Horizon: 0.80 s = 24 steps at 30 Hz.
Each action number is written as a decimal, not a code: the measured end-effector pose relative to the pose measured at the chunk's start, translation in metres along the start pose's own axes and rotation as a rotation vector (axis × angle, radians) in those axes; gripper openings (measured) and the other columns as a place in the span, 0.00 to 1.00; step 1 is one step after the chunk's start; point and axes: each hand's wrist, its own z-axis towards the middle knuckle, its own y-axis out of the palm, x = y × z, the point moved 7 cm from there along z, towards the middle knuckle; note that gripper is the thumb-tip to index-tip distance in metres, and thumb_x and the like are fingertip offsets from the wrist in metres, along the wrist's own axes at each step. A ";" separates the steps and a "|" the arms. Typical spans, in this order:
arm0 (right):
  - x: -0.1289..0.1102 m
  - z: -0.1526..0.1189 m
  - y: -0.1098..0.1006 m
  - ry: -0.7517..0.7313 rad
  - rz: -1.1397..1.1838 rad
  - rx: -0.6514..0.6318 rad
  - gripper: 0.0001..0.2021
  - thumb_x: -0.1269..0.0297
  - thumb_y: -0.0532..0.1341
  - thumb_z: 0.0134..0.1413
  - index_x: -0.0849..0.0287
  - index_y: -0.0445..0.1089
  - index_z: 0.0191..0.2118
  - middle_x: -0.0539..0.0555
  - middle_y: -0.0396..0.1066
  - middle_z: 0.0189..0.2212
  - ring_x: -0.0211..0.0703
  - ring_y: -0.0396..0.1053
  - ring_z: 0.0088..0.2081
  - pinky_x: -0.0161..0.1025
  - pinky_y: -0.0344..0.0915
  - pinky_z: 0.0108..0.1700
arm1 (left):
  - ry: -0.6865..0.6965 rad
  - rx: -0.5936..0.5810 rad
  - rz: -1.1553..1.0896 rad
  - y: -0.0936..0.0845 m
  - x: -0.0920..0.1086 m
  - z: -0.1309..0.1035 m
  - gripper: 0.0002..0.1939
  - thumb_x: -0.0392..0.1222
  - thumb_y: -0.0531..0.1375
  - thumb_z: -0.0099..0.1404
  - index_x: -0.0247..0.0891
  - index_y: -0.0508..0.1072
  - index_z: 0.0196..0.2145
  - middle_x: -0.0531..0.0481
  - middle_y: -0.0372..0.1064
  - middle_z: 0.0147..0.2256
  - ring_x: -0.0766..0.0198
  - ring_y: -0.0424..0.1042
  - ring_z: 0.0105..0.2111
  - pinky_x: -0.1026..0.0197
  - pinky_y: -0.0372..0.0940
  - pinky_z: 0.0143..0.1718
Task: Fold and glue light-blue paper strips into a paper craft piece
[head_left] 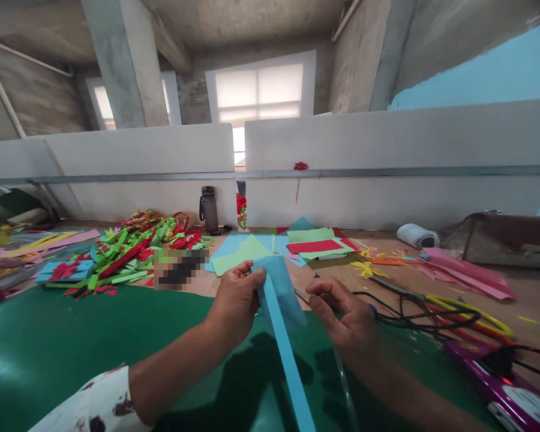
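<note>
My left hand [236, 300] pinches the top of a light blue strip [284, 348] between thumb and fingers. The strip hangs down past the lower edge of the view. A wider, thin blue piece [288, 291] spreads out behind it from the same grip. Just to the right, my right hand [342, 312] is closed with its fingertips together. A thin, slender tool [300, 294] points left from those fingers towards the blue piece; its kind is unclear. Beneath both hands lies a glossy green surface [162, 354].
Green and red strips [139, 246] are heaped at left. Coloured sheets [315, 246] lie ahead, near a dark bottle [209, 210]. At right are yellow-handled scissors [472, 315], black cables [405, 312], a purple device [508, 384] and a brown bag [504, 240]. White panels [387, 198] stand behind.
</note>
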 end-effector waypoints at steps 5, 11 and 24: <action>0.017 -0.002 0.020 0.282 0.189 -0.272 0.17 0.48 0.54 0.54 0.59 0.65 0.32 0.50 0.67 0.26 0.39 0.65 0.29 0.35 0.61 0.31 | 0.016 0.018 -0.073 -0.002 0.005 0.005 0.11 0.33 0.64 0.48 0.34 0.68 0.31 0.54 0.67 0.21 0.68 0.66 0.19 0.65 0.62 0.21; 0.024 -0.011 0.036 0.388 0.406 -0.361 0.20 0.46 0.54 0.53 0.61 0.63 0.30 0.49 0.65 0.21 0.36 0.64 0.23 0.34 0.60 0.27 | 0.039 0.048 -0.110 -0.005 0.008 0.007 0.08 0.29 0.61 0.51 0.33 0.68 0.31 0.54 0.68 0.21 0.69 0.66 0.19 0.66 0.63 0.22; 0.002 -0.012 0.026 0.265 0.302 -0.269 0.16 0.61 0.55 0.56 0.61 0.65 0.49 0.53 0.70 0.31 0.41 0.68 0.33 0.40 0.66 0.38 | -0.018 -0.045 -0.034 0.000 -0.001 -0.001 0.12 0.35 0.63 0.51 0.34 0.68 0.35 0.52 0.70 0.22 0.62 0.70 0.20 0.58 0.66 0.23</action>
